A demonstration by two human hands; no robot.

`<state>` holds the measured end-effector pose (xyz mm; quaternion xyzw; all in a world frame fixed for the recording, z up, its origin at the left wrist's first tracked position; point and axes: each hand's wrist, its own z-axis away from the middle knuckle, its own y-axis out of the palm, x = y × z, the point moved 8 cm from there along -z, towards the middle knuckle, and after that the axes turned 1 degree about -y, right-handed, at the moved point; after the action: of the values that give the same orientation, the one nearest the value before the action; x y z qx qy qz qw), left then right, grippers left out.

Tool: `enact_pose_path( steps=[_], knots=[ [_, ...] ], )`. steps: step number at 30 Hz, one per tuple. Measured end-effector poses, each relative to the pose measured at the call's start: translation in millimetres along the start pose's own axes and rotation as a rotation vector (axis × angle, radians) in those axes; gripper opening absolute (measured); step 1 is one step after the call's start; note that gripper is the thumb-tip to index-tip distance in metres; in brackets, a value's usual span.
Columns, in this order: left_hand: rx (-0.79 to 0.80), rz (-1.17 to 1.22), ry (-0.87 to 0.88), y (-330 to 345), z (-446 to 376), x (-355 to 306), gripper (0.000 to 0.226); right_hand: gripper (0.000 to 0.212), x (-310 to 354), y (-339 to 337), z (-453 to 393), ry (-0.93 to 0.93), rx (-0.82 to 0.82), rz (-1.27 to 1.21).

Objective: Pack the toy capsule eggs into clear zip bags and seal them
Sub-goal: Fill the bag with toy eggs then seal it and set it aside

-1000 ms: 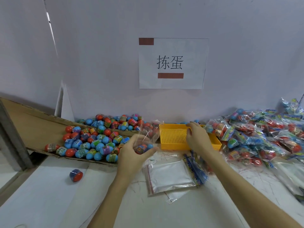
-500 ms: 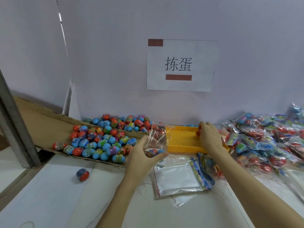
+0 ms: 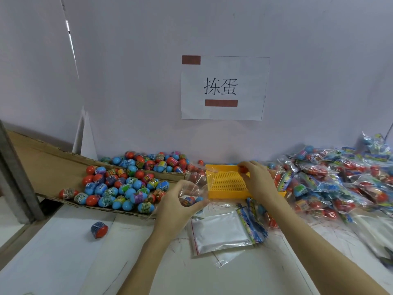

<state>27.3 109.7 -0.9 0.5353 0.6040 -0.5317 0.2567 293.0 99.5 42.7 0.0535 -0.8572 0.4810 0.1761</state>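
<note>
1. The left hand (image 3: 176,206) grips a clear plastic zip bag (image 3: 194,184) holding blue-and-red capsule eggs (image 3: 192,200), beside the yellow perforated plastic tray (image 3: 225,184).
2. The right hand (image 3: 258,179) pinches a red capsule egg (image 3: 242,168) over the tray.

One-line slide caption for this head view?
Left hand holds an open clear bag with eggs; right hand pinches a red egg over the yellow tray.

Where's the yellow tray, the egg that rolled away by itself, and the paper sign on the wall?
yellow tray (image 3: 225,184): head view, on its perforated floor.
lone egg (image 3: 99,229): head view, on the egg's middle, where blue meets red.
paper sign (image 3: 221,88): head view, on the printed characters at its centre.
</note>
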Motion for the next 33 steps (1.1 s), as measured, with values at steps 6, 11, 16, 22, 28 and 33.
enact_pose_path(
  steps=[6, 11, 16, 22, 28, 33],
  knots=[
    [-0.013, -0.114, 0.033, 1.2, 2.0, -6.2, 0.050, 0.026, 35.3, -38.6, 49.6, 0.062, -0.293, -0.708],
    [-0.003, -0.306, 0.087, 4.2, 6.5, -16.9, 0.065, 0.030, 79.7, -44.4, 87.1, -0.083, -0.256, -1.022],
    [-0.019, -0.384, 0.190, 5.7, 10.5, -26.6, 0.065, 0.041, 96.5, -32.8, 91.6, -0.145, -0.118, -0.763],
    [-0.028, -0.415, 0.290, 9.1, 12.5, -34.6, 0.058, 0.030, 84.7, -26.8, 89.1, -0.007, -0.119, -0.805],
    [-0.030, -0.425, 0.293, 9.2, 13.2, -34.1, 0.056, 0.028, 77.7, -28.8, 89.9, 0.071, -0.149, -0.865],
    [-0.075, -0.417, 0.265, 4.2, 14.5, -38.0, 0.062, 0.030, 86.5, -35.8, 93.7, -0.004, -0.215, -0.819]
  ],
)
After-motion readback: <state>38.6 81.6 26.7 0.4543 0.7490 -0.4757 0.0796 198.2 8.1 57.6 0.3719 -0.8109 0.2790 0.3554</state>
